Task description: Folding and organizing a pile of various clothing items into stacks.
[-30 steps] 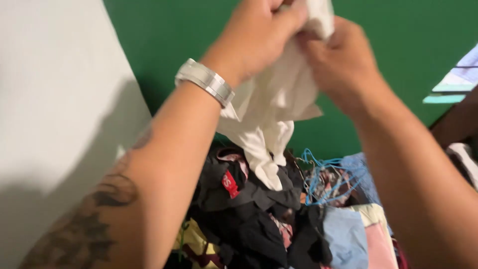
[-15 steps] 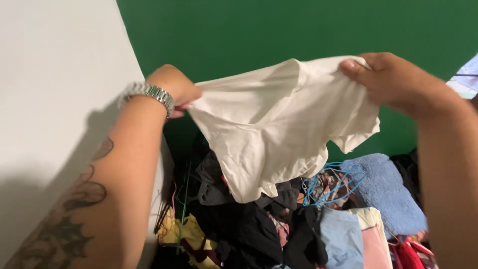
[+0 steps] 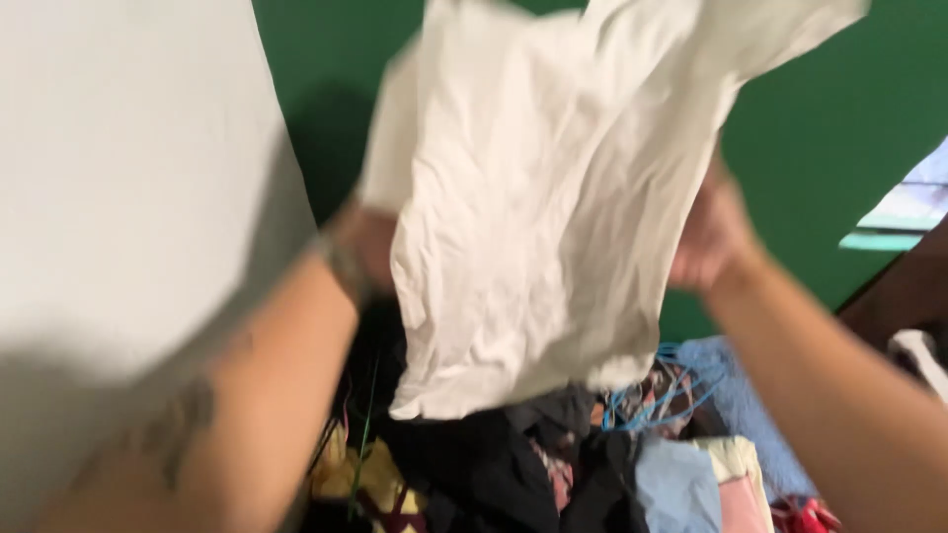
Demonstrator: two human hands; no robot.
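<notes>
A white shirt [image 3: 533, 207] billows in the air in front of me, motion-blurred, filling the upper middle of the view. My left hand [image 3: 367, 247], with a metal watch at the wrist, grips its left edge and is mostly hidden behind the cloth. On the other side, my right hand [image 3: 713, 232] holds the shirt's right edge. Both arms are raised over a pile of mixed clothes [image 3: 513, 464].
The pile holds dark garments, a yellow piece [image 3: 341, 474], a light blue cloth [image 3: 676, 484], a blue towel [image 3: 736, 395] and blue wire hangers [image 3: 652, 395]. A white wall [image 3: 128, 197] stands on the left, a green wall [image 3: 839, 118] behind.
The shirt went from bunched between both hands, to spread wide, to flung upward and billowing. Both hands moved closer together and lower behind it.
</notes>
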